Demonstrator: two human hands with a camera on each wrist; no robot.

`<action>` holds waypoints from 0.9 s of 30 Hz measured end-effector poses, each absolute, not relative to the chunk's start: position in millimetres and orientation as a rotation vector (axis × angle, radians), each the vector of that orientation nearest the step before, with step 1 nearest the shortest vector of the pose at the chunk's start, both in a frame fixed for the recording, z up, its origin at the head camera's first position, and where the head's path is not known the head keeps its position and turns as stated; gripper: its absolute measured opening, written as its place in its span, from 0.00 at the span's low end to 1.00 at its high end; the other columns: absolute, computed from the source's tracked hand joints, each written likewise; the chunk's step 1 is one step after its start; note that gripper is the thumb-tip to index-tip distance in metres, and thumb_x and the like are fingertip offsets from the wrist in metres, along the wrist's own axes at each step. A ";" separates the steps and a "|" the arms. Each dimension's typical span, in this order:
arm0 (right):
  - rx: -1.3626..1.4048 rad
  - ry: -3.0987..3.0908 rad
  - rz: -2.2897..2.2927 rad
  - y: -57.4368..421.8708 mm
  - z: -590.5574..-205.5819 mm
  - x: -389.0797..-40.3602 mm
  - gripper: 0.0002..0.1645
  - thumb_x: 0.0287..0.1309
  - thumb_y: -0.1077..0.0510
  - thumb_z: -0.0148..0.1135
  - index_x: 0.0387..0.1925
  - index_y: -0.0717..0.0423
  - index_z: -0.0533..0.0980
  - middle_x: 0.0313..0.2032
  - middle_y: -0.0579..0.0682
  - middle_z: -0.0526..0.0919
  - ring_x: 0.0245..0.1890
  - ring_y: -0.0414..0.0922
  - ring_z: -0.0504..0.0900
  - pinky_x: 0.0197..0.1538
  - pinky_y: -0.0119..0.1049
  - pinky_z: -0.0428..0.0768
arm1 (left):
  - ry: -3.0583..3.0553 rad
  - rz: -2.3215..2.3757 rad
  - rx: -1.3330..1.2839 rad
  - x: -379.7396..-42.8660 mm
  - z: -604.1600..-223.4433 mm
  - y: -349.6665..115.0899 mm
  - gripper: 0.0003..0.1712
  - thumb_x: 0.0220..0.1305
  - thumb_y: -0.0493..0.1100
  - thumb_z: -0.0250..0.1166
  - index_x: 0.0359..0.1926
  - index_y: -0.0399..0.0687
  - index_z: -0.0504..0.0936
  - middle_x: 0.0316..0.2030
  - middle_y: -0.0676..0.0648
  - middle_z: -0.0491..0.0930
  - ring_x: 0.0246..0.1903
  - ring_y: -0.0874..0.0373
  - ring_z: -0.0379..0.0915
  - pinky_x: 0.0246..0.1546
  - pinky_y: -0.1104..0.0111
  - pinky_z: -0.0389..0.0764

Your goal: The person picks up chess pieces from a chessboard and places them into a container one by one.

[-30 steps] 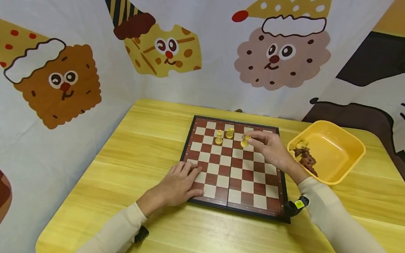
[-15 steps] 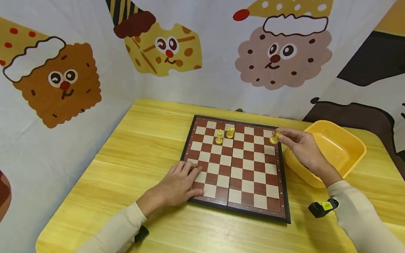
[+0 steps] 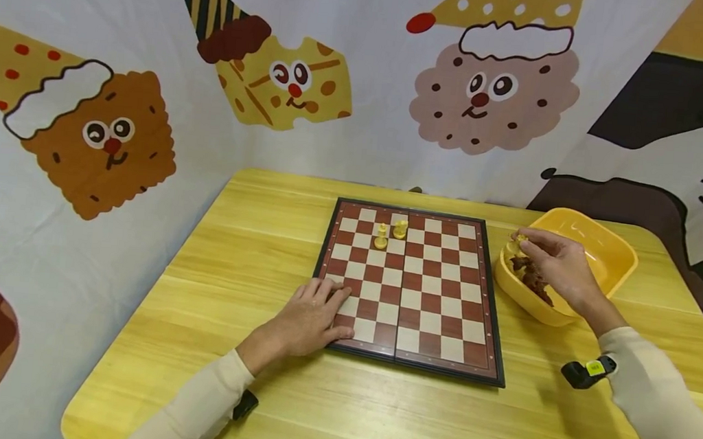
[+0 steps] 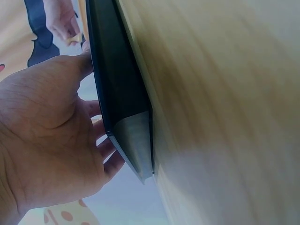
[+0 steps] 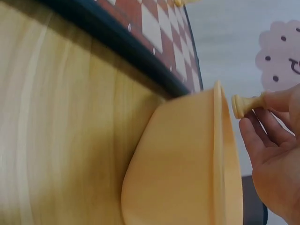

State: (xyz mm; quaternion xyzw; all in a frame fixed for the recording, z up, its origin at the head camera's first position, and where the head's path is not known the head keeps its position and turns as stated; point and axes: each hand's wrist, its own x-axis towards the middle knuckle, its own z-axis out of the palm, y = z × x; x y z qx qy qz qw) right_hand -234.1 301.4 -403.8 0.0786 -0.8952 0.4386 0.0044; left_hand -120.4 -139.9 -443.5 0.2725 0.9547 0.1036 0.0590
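Observation:
My right hand (image 3: pixel 561 267) pinches a pale yellow chess piece (image 5: pixel 246 104) by its top, over the left side of a yellow plastic tub (image 3: pixel 612 254). In the right wrist view the piece lies tilted, its base just beyond the tub's rim. My left hand (image 3: pixel 306 319) rests on the near left corner of a red-and-white chessboard (image 3: pixel 437 309), fingers spread on the top. The left wrist view shows that hand (image 4: pixel 47 126) against the board's dark side (image 4: pixel 115 79). Two yellow pieces stand on the board's far part: a tall one (image 3: pixel 381 237) and a knight (image 3: pixel 400 229).
Brown chess pieces (image 3: pixel 535 282) and some yellow ones lie heaped in the tub's left side. The tub stands right of the board on a wooden table (image 3: pixel 213 250). A cloth printed with cartoon snacks (image 3: pixel 368 159) hangs behind the table.
My right hand has carried the yellow piece rightward from above the board to over the tub. My left hand and the two standing pieces have stayed in place.

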 end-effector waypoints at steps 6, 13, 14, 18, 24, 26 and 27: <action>0.173 -2.794 1.425 315.7 -406.5 -231.2 0.32 0.74 0.44 0.57 0.66 0.64 0.75 0.48 0.36 0.84 0.45 0.27 0.76 0.44 0.21 0.74 | 2.904 0.320 0.836 -120.2 -441.1 -139.3 0.43 0.72 0.65 0.58 0.75 0.41 0.65 0.66 0.38 0.64 0.62 0.42 0.60 0.64 0.50 0.63; 0.175 -2.732 1.511 320.1 -411.8 -229.3 0.31 0.74 0.47 0.58 0.66 0.66 0.73 0.47 0.27 0.82 0.46 0.26 0.77 0.46 0.19 0.75 | 2.894 0.314 0.832 -120.3 -443.4 -138.1 0.44 0.72 0.65 0.57 0.75 0.41 0.64 0.66 0.39 0.63 0.62 0.42 0.59 0.64 0.50 0.62; 0.180 -2.721 1.525 320.3 -412.2 -228.8 0.31 0.74 0.47 0.58 0.66 0.66 0.73 0.48 0.26 0.81 0.46 0.25 0.77 0.47 0.19 0.74 | 2.893 0.319 0.831 -120.1 -443.7 -138.1 0.43 0.72 0.65 0.57 0.75 0.40 0.64 0.66 0.38 0.63 0.62 0.42 0.59 0.64 0.49 0.62; 0.180 -2.690 1.539 321.4 -412.8 -227.0 0.31 0.74 0.47 0.57 0.65 0.67 0.73 0.47 0.24 0.80 0.46 0.26 0.77 0.46 0.19 0.74 | 2.884 0.337 0.828 -120.0 -443.6 -138.0 0.43 0.73 0.64 0.58 0.75 0.40 0.64 0.66 0.38 0.63 0.62 0.42 0.59 0.64 0.49 0.62; 0.187 -2.690 1.521 321.0 -411.5 -223.3 0.29 0.75 0.47 0.55 0.64 0.66 0.74 0.49 0.30 0.81 0.47 0.27 0.78 0.47 0.21 0.76 | 2.879 0.311 0.825 -120.9 -444.3 -137.4 0.42 0.73 0.63 0.58 0.75 0.40 0.64 0.66 0.38 0.63 0.62 0.42 0.58 0.63 0.49 0.63; 0.192 -2.699 1.510 320.9 -410.9 -223.3 0.30 0.76 0.45 0.55 0.64 0.65 0.74 0.50 0.33 0.81 0.47 0.27 0.77 0.47 0.21 0.76 | 2.880 0.304 0.829 -120.7 -443.0 -136.8 0.42 0.73 0.63 0.58 0.75 0.39 0.64 0.66 0.38 0.63 0.62 0.41 0.58 0.63 0.49 0.63; 0.197 -2.705 1.500 320.8 -410.7 -223.3 0.30 0.76 0.45 0.55 0.64 0.64 0.74 0.51 0.35 0.81 0.46 0.27 0.77 0.46 0.21 0.76 | 2.879 0.305 0.830 -120.5 -442.2 -136.4 0.42 0.73 0.63 0.58 0.75 0.39 0.64 0.66 0.38 0.63 0.62 0.41 0.59 0.63 0.49 0.64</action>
